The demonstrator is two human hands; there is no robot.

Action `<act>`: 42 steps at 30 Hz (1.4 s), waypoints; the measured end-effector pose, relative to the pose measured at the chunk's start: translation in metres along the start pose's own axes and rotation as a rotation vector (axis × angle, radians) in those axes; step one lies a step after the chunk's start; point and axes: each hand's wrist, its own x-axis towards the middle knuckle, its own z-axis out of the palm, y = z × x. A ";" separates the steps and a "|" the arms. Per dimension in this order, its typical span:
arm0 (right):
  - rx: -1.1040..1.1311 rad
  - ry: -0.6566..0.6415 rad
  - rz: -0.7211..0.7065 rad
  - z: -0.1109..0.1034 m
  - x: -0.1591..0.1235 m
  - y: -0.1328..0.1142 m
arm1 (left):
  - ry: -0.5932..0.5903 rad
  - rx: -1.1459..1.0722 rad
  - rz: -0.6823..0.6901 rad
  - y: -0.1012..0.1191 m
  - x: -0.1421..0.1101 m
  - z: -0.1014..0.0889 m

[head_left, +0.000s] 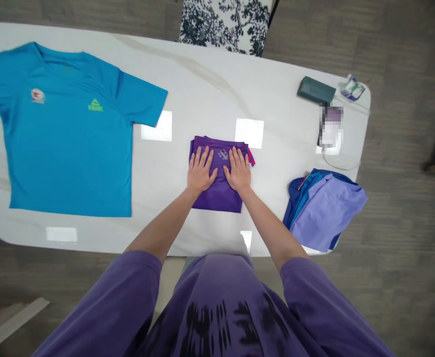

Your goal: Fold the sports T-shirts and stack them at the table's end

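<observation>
A folded purple shirt (219,196) lies in the middle of the white table (210,94), a bit of pink and blue trim showing at its right edge. My left hand (200,171) rests flat on its left half, fingers stretched out and slightly apart. My right hand (239,169) lies flat on its right half, fingers spread the same way. Both palms press down on the cloth and hold nothing.
A bright blue T-shirt (69,144) lies spread flat on the table's left. A pile of blue and lilac clothes (323,208) sits at the right front corner. A dark green case (316,90), a small packet (352,89) and a cable lie at the far right. A patterned chair (227,22) stands behind.
</observation>
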 end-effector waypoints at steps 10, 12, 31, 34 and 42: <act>-0.043 0.031 0.081 -0.050 0.009 0.013 | 0.059 0.034 -0.099 -0.011 0.038 -0.041; -0.083 0.036 0.164 -0.065 0.009 0.023 | 0.073 0.055 -0.110 -0.023 0.052 -0.053; -0.170 -0.065 0.157 -0.088 0.019 0.038 | -0.096 0.211 -0.024 -0.052 0.063 -0.085; -0.175 -0.053 0.183 -0.092 0.023 0.039 | -0.088 0.205 -0.056 -0.053 0.066 -0.086; -0.125 -0.124 0.254 -0.091 0.041 0.045 | -0.107 0.245 -0.091 -0.055 0.087 -0.080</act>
